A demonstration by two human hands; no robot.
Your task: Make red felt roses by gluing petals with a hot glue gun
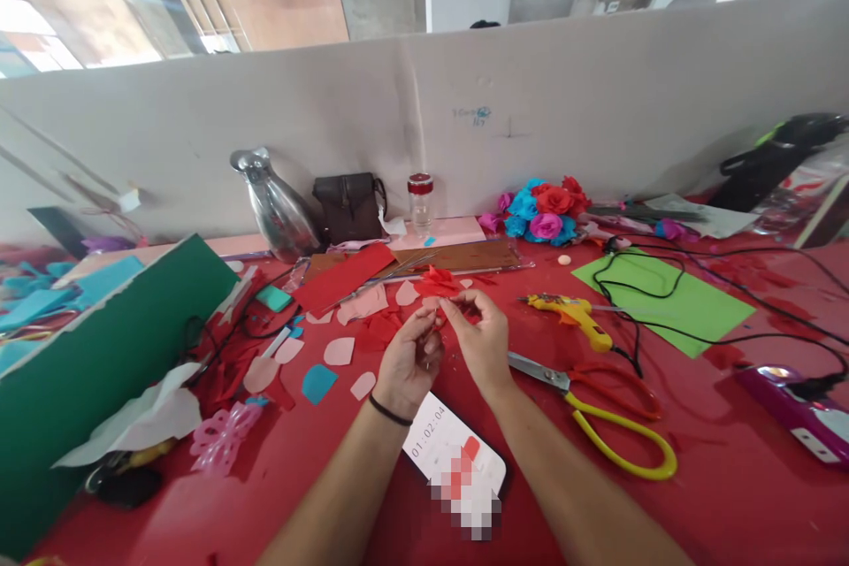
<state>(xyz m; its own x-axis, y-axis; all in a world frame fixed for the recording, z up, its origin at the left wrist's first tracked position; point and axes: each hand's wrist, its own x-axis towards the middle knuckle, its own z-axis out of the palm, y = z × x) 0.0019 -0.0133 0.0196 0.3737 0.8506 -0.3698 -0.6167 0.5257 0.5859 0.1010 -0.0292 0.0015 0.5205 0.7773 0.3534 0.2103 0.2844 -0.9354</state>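
Observation:
My left hand [408, 364] and my right hand [483, 338] meet over the red table [318, 495], fingertips pinched together around something small and pale that is too tiny to make out. Just beyond the fingers lies crumpled red paper [434, 281]. Pink petal-shaped pieces [339, 351] and a blue one [319, 384] are scattered left of my left hand. A phone [457, 460] showing a timer lies below my wrists. Scissors [554, 378] with red and yellow handles rest beside my right wrist, and a yellow glue gun [580, 318] lies farther right.
Along the back stand a metal jug [282, 208], a dark bag [348, 208], a glass jar [420, 202] and a paper flower bunch [545, 210]. A green board [112, 371] rises at left. Black cables cross green paper [690, 305] near a purple device [792, 411] at right.

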